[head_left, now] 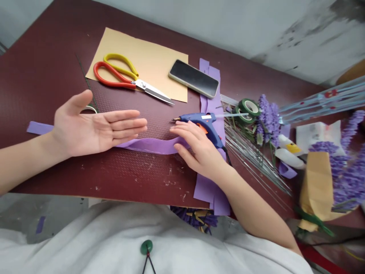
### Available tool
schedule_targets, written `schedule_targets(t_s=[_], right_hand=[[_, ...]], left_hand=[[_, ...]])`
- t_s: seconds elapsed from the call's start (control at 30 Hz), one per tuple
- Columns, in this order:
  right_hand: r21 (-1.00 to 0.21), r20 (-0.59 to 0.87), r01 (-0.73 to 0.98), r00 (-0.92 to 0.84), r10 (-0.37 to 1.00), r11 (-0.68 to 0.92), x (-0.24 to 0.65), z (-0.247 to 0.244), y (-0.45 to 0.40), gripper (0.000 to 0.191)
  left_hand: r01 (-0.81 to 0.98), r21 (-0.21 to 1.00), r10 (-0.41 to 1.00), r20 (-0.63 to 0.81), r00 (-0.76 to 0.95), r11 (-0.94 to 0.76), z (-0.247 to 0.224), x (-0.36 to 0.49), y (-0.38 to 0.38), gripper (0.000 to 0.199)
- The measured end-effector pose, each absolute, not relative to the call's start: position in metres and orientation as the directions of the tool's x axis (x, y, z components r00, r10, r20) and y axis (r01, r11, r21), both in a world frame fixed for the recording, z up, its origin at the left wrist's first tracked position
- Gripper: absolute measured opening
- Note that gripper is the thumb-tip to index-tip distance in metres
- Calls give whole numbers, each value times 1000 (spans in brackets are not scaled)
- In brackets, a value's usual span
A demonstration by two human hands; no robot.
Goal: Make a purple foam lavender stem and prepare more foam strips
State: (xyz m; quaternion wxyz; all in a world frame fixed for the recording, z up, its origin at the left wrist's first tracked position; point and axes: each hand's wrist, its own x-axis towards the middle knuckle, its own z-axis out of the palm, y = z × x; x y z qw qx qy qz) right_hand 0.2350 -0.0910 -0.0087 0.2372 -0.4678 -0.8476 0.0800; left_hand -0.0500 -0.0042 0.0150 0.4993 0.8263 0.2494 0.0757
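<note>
My left hand (94,129) is palm up with its fingers stretched out, holding nothing. A long purple strip (151,146) lies across the table, passing beneath or behind this hand and showing again at its left. At the strip's right end my right hand (196,146) rests palm down, fingers spread and bent a little, fingertips touching or just over the strip. Right beside it is a blue glue gun (210,123) with an orange trigger, its nozzle pointing left. A white ring, perhaps a tape roll (89,109), is partly hidden behind my left hand.
Scissors (144,85) with red and yellow handles and a phone (194,78) lie partly on tan paper (154,49). Purple sheets (211,190), wire stems (256,160), green tape rolls (249,108), a white bottle (290,158) and purple flowers (268,118) fill the right. A thin green stem (85,78) lies left.
</note>
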Motion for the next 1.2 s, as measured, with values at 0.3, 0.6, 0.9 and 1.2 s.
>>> schedule_targets(t_s=[0.3,0.6,0.9,1.2], right_hand=[[-277,452,719,-487,747,637,235,-4,-98,16],[-205,434,701,-560,706,683,232,5,-108,20],[-265,406,711,-531,744,652,234,9,-113,20],[-233,432,780,-453,780,581,235,2,-109,27]], left_hand=[[389,814,522,-126,843,-431,9,-57,-5,88],[248,908,538,-29,842,-338,11,-59,-8,67],[342,456,471,204,858,-822,-2,-56,-21,42],[372,447,447,71,892,-814,-1,-56,-16,33]])
